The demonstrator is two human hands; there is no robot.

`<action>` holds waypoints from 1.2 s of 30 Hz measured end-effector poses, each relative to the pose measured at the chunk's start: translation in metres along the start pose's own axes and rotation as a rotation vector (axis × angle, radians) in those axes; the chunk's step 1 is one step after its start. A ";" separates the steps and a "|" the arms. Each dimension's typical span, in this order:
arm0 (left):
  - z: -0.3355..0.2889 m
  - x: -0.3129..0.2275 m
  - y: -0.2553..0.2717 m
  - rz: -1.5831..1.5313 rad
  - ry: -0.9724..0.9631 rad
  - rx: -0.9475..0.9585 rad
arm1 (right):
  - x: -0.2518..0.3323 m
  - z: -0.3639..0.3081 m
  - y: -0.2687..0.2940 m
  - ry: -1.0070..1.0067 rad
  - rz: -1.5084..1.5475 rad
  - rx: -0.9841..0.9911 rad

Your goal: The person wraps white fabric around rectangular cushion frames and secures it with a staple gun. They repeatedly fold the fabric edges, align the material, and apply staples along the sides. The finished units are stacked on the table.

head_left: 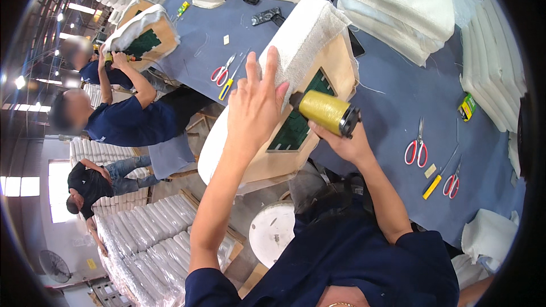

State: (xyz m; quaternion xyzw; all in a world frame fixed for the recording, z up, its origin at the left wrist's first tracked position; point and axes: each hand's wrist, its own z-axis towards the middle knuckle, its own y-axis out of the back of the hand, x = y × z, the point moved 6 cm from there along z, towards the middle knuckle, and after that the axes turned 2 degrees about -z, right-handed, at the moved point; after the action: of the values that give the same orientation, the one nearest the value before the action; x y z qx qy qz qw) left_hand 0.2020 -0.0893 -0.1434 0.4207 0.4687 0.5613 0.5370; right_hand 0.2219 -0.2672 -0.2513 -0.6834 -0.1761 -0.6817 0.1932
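Tool [325, 111] partly hides the right hand [348, 143] gripping it.

Padded board [301, 31] sits across the table [387, 102] edge, near end overhanging. Worker's left hand [254, 108] is over its padded side, right hand [350, 143] and power tool [325, 111] over the frame side. On the table, left of the board: scissors [225, 67], thin-shafted tool [226, 89] just beside. Right of it: two scissors [420, 141], second thin-shafted tool [431, 187] between them. Farther right, small box [467, 107] near a row of pads [492, 62]. Pad stack [398, 3] behind. Co-worker [131, 120] well left.
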 end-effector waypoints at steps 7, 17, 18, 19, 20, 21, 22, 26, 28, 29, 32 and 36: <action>0.001 -0.004 0.007 0.006 -0.043 0.001 | 0.020 0.013 0.022 -0.001 0.003 -0.072; -0.005 -0.017 0.008 0.009 -0.029 0.082 | 0.011 0.001 0.012 0.026 -0.059 -0.017; -0.005 -0.016 0.007 0.013 -0.029 0.097 | 0.010 0.000 0.011 0.025 -0.025 -0.001; -0.007 -0.017 0.009 0.019 -0.048 0.100 | 0.010 0.000 0.008 0.032 0.013 0.014; -0.009 -0.019 0.010 0.024 -0.073 0.098 | 0.005 -0.002 0.007 0.094 -0.067 0.018; -0.007 -0.021 0.012 0.029 -0.097 0.097 | -0.007 -0.006 0.005 0.135 -0.073 -0.035; -0.009 -0.020 0.010 0.026 -0.062 0.169 | -0.003 -0.007 0.003 0.153 -0.160 0.002; -0.005 0.001 0.015 -0.120 -0.264 0.117 | 0.014 -0.012 0.002 0.126 -0.193 0.022; 0.005 0.023 0.017 -0.354 -0.357 0.249 | -0.002 -0.023 0.003 0.238 -0.144 -0.100; 0.016 0.035 0.018 -0.558 -0.205 0.299 | 0.002 -0.029 0.000 0.281 -0.115 -0.158; 0.021 0.053 0.006 -0.746 -0.031 0.258 | -0.004 -0.040 -0.003 0.109 0.040 -0.146; -0.009 0.048 -0.008 -0.495 -0.056 0.238 | -0.003 -0.048 -0.014 0.309 -0.217 -0.207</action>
State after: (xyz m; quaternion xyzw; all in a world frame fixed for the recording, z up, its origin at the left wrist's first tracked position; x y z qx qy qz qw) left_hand 0.1919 -0.0423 -0.1543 0.3688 0.6049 0.3421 0.6173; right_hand 0.1736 -0.2788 -0.2540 -0.5639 -0.1459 -0.8096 0.0723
